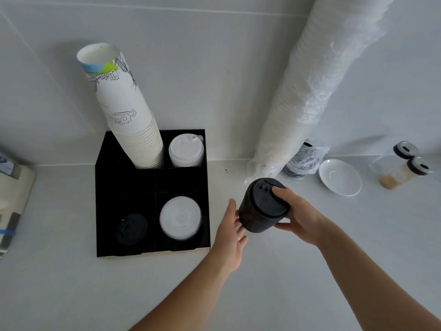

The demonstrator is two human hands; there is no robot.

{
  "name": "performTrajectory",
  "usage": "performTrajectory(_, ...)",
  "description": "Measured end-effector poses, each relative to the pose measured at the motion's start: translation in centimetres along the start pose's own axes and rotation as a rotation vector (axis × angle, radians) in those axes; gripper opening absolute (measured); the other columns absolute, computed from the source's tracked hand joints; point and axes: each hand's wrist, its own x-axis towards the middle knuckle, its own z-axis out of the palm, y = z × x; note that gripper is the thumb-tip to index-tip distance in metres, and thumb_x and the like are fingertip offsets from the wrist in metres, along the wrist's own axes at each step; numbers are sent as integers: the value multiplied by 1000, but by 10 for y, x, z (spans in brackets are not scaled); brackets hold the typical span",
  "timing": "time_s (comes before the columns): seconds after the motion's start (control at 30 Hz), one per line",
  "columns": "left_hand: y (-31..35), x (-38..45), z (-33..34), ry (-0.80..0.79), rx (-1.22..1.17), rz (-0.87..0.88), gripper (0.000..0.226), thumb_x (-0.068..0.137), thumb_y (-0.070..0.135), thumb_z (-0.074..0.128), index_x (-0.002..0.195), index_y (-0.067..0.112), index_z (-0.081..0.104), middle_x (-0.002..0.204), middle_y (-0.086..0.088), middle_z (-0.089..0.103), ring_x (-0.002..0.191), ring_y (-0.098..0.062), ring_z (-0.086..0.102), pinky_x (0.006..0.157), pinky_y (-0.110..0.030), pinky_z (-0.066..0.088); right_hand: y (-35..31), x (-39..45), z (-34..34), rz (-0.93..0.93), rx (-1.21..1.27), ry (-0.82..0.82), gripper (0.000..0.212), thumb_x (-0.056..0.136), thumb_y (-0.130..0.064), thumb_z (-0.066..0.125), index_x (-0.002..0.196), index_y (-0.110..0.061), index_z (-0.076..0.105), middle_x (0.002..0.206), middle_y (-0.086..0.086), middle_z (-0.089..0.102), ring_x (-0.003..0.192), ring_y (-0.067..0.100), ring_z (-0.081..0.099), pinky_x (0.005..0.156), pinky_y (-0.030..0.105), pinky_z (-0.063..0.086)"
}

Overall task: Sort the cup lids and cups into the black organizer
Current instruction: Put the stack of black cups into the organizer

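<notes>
My right hand [296, 212] grips a stack of black cup lids [259, 210] just right of the black organizer [105, 177], thumb on the top lid. My left hand [230, 231] has its fingers straight and touches the stack's lower left side. In the organizer, a tall stack of printed paper cups [126, 115] stands in the back left slot and white lids [186, 151] fill the back right slot. Black lids [131, 228] lie in the front left slot, and white lids [180, 217] in the front right.
A long plastic-wrapped sleeve of white cups [307, 91] leans against the wall at the right. Behind it sits a plastic bag holding dark lids [303, 161]. A white saucer [340, 176] and two black-capped jars [401, 168] stand further right. A cloth item [12, 199] lies at the left edge.
</notes>
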Motion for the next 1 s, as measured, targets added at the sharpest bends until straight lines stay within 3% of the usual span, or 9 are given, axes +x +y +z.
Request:
performTrajectory(0.07,-3,-7,-2,-21,-35,13,60,91,58,47,132,15,52,125,-1,54,136,-22,42,117,-40,26,-2,-12,1,-15,-16,1,30,88,-48,59,116,-37,65,130,-5,65,122,21,58,95,42,47)
performTrajectory(0.27,-7,-42,-13,26,-126,100,25,94,43,52,96,21,61,107,8,60,112,-18,54,114,-35,33,-14,-43,22,-60,-90,-4,40,79,-53,63,116,-38,65,127,-6,68,120,20,60,106,45,42)
performTrajectory(0.4,-4,-63,-34,-14,-153,136,50,92,48,53,124,10,58,131,-5,58,125,-21,52,115,-37,33,-22,-64,47,-106,-132,-28,27,91,-45,57,115,-38,64,124,-7,68,119,17,59,107,44,41)
performTrajectory(0.57,0,-87,-64,-42,-147,191,63,92,53,47,139,11,48,142,-5,52,134,-24,46,116,-40,31,-24,-83,80,-142,-140,-76,29,88,-47,59,115,-36,64,123,-8,69,119,14,59,107,44,42)
performTrajectory(0.87,10,-121,-123,21,-206,271,58,94,55,42,134,16,55,137,-1,56,128,-28,52,112,-44,35,-31,-88,146,-176,-169,-169,36,84,-48,62,117,-34,65,122,-8,71,120,14,59,107,38,41)
performTrajectory(1.0,18,-128,-152,22,-257,305,54,94,55,43,131,18,57,134,-1,57,121,-30,57,108,-46,39,-34,-85,175,-191,-185,-215,31,93,-43,55,121,-33,64,124,-10,70,119,11,59,104,35,41)
